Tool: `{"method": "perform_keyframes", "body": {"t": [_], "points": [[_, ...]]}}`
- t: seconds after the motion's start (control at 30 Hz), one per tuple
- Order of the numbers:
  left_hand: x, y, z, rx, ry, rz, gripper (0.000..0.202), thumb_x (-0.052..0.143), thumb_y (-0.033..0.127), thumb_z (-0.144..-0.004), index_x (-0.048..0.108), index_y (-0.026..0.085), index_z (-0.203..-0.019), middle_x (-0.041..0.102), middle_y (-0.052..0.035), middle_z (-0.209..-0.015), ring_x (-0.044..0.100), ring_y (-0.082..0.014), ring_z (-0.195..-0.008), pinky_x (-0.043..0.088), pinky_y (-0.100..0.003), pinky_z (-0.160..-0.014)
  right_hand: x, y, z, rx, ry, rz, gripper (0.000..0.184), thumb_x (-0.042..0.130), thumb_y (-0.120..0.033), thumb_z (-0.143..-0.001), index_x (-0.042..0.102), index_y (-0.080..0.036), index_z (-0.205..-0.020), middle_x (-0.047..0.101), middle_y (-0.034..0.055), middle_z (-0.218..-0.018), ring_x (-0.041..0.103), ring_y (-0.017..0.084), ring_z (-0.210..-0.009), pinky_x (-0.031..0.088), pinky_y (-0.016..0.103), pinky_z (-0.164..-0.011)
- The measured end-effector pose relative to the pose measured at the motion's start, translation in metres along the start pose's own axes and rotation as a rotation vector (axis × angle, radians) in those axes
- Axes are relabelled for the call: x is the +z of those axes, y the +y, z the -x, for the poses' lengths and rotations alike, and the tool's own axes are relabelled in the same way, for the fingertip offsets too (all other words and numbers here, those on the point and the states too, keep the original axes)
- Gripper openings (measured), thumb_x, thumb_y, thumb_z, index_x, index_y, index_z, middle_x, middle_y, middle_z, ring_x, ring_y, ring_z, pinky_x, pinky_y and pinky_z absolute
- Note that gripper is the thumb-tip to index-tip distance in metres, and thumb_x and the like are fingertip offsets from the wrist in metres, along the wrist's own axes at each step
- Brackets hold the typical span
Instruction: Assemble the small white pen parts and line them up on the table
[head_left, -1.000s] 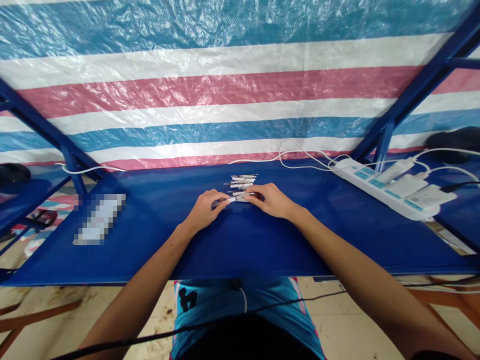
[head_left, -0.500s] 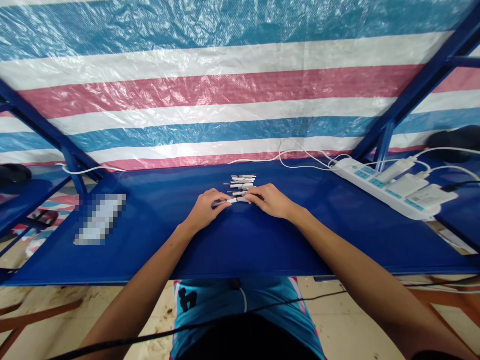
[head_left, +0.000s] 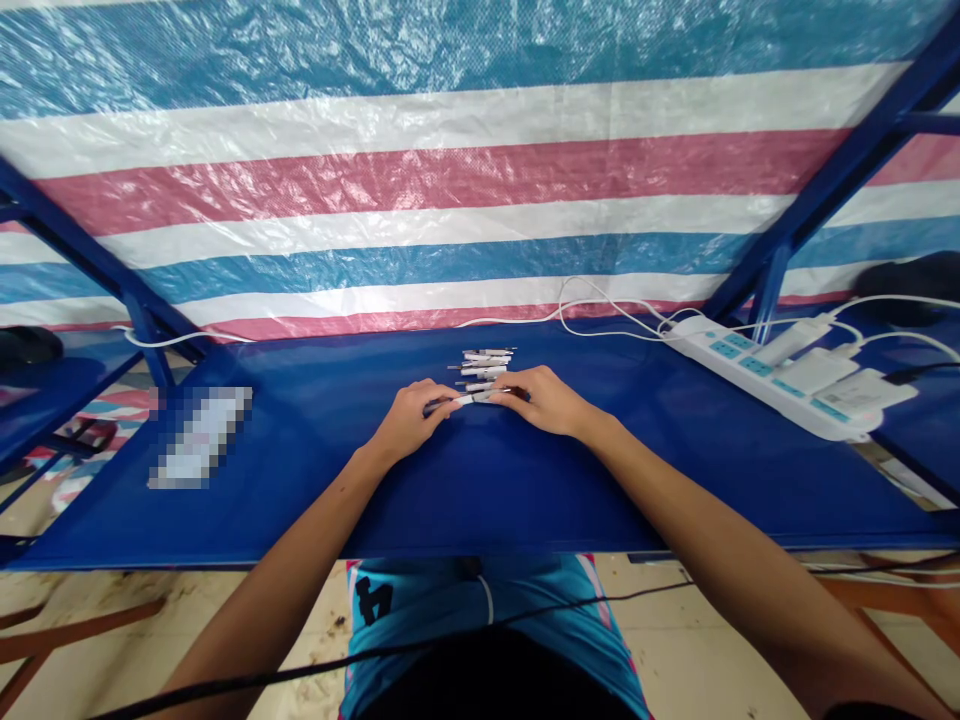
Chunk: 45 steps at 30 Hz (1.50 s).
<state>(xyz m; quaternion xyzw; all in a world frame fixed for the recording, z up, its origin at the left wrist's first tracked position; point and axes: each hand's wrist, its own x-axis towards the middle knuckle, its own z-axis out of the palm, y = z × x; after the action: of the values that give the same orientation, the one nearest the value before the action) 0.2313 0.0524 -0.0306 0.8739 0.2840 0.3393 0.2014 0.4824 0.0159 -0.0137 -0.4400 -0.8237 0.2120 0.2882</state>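
Note:
My left hand (head_left: 411, 418) and my right hand (head_left: 541, 400) meet at the middle of the blue table, pinching a slim white pen-like piece (head_left: 476, 398) between them by its two ends. Its dark left tip lies by my left fingers. Just beyond my fingers, several similar white pieces with metal tips (head_left: 480, 368) lie side by side in a tight stack. Their nearest ends are partly hidden behind my hands. The pictures are too small to tell exactly what the pieces are.
The blue table (head_left: 525, 490) has a white power strip (head_left: 757, 375) with plugged-in adapters at the right and white cables along the back. A pixelated white object (head_left: 201, 437) lies at the left. A striped tarpaulin (head_left: 450, 170) hangs behind blue metal frame bars (head_left: 825, 190).
My hands have barely shifted, and the white piece stays between them. The stack beyond them looks the same.

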Motion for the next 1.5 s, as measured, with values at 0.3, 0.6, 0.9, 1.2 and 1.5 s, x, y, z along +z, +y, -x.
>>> {"method": "perform_keyframes", "body": {"t": [0.3,0.6,0.9,1.2,1.5], "points": [[-0.0002,-0.0009,0.001,-0.02,0.026,-0.014,0.026,0.062,0.041,-0.1,0.079,0.021,-0.098,0.079,-0.0071,-0.092,0.07,-0.0207,-0.08,0.059,-0.033,-0.083,-0.0015,-0.0026,-0.001,-0.013,-0.037,-0.039,0.051,0.044,-0.05,-0.105,0.063,-0.019,-0.068,0.065,0.0022,-0.063,0.056,0.015,-0.06,0.038,0.028,-0.066],[-0.002,0.0029,-0.0008,-0.043,-0.017,-0.004,0.032,0.054,0.042,-0.104,0.077,0.021,-0.096,0.076,-0.0037,-0.076,0.07,-0.0196,-0.073,0.056,-0.03,-0.078,-0.0004,-0.0032,-0.0001,0.046,0.017,-0.03,0.031,0.057,-0.048,-0.099,0.068,-0.02,-0.091,0.066,0.0007,-0.068,0.057,0.017,-0.061,0.038,0.027,-0.064],[-0.0005,0.001,0.0006,-0.025,-0.003,0.002,0.026,0.059,0.038,-0.102,0.078,0.02,-0.096,0.078,-0.0053,-0.084,0.071,-0.0197,-0.074,0.057,-0.031,-0.079,-0.0026,-0.0018,-0.0003,0.0,-0.011,-0.007,0.035,0.053,-0.041,-0.101,0.065,-0.02,-0.076,0.063,0.0005,-0.065,0.055,0.015,-0.06,0.036,0.026,-0.064],[-0.0013,-0.0007,0.0013,-0.022,0.008,-0.021,0.024,0.062,0.039,-0.1,0.078,0.021,-0.098,0.08,-0.007,-0.092,0.071,-0.0213,-0.081,0.058,-0.032,-0.082,-0.0014,-0.0027,-0.0001,0.013,-0.04,-0.049,0.045,0.048,-0.046,-0.103,0.066,-0.019,-0.072,0.066,0.0022,-0.065,0.058,0.016,-0.061,0.038,0.027,-0.065],[-0.0011,0.002,-0.0008,-0.049,-0.035,0.021,0.032,0.054,0.043,-0.104,0.076,0.021,-0.095,0.075,-0.002,-0.074,0.069,-0.018,-0.069,0.055,-0.029,-0.076,-0.0006,-0.0015,0.0002,0.028,0.001,-0.015,0.03,0.056,-0.045,-0.099,0.069,-0.02,-0.09,0.066,0.0008,-0.069,0.058,0.017,-0.061,0.039,0.027,-0.065]]}}
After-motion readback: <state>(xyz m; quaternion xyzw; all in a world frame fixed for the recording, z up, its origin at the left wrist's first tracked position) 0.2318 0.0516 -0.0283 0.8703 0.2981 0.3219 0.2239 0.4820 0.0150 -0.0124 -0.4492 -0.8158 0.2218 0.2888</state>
